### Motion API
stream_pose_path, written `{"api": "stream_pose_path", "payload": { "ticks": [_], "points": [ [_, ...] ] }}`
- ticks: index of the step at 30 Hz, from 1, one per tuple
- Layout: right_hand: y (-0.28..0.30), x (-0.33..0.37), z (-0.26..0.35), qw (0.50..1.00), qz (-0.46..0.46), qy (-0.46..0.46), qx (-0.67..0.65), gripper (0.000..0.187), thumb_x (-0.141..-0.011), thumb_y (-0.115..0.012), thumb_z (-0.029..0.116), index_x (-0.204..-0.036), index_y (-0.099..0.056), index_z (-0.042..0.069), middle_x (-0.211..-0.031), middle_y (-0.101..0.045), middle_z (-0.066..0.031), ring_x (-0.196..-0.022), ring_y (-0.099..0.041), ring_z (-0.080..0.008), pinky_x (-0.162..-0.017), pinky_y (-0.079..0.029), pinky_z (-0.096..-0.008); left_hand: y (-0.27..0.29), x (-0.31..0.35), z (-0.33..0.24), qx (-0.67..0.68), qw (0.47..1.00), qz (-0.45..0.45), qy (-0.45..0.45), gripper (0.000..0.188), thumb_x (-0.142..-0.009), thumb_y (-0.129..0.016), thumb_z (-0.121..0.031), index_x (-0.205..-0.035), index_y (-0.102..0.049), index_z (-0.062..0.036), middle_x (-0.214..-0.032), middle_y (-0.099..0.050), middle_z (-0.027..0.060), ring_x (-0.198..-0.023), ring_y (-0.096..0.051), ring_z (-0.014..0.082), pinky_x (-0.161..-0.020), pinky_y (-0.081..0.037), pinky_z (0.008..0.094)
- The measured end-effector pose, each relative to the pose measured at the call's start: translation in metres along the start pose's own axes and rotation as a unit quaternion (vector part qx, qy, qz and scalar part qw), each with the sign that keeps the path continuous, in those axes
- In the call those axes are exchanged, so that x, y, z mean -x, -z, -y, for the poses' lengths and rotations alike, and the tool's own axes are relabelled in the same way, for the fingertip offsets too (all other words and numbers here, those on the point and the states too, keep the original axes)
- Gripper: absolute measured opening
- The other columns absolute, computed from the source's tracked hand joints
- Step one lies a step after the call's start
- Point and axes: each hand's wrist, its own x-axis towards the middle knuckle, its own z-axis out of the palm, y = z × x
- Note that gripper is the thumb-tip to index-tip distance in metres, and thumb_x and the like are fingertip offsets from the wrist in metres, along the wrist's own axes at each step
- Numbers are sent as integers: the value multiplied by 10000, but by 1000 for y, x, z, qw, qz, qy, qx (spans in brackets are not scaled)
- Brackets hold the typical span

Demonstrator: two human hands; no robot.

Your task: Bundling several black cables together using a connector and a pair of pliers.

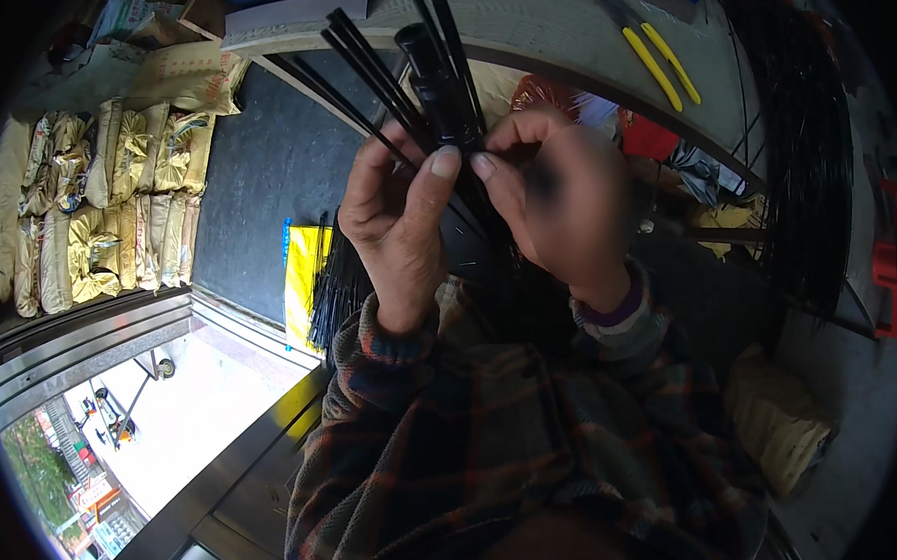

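Observation:
Directly in front of me is a black tube (432, 93) with a wider cap-like top, standing nearly upright. Several thin black rods (367, 69) fan upward around it. My left hand (401, 217) is closed about the rods and the tube's lower part, its thumb pressed on the tube. From the other side, my right hand (565, 200) pinches the same spot, thumb tip close to the left thumb. Part of the right hand is blurred, and the fingers hide how rods and tube join. Below the hands, more dark strands run downward toward my lap.
Yellow-handled pliers (661, 65) lie on the workbench (548, 25) ahead. A thick bundle of black strands (801, 154) hangs at the right. Stacked sacks (95, 200) line the left, above a bright doorway (203, 391). Shorter black strands (337, 295) lie beside a yellow sheet (303, 276).

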Motion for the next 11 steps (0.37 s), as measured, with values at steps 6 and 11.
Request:
{"api": "stream_pose_path", "payload": {
  "ticks": [6, 11],
  "points": [
    [-8, 6, 9, 999, 6, -23, -27, 132, -751, -624, -6, -849, -537, -10, -757, -559, -45, -664, -529, -80, -600, -428, -206, 6, 3, -11, 17, 999, 30, 28, 323, -779, -606, 19, -1092, -531, -8, -964, -589, 40, -874, -534, 88, -789, -427, 221],
    [-7, 11, 6, 999, 16, -7, -40, 145, -772, -617, 18, -895, -542, 3, -789, -575, -50, -702, -561, -100, -640, -446, -206, 16, 4, -19, -67, 995, 77, 18, 355, -809, -585, -22, -1155, -505, -23, -987, -595, 56, -896, -541, 106, -821, -424, 234]
  ]
}}
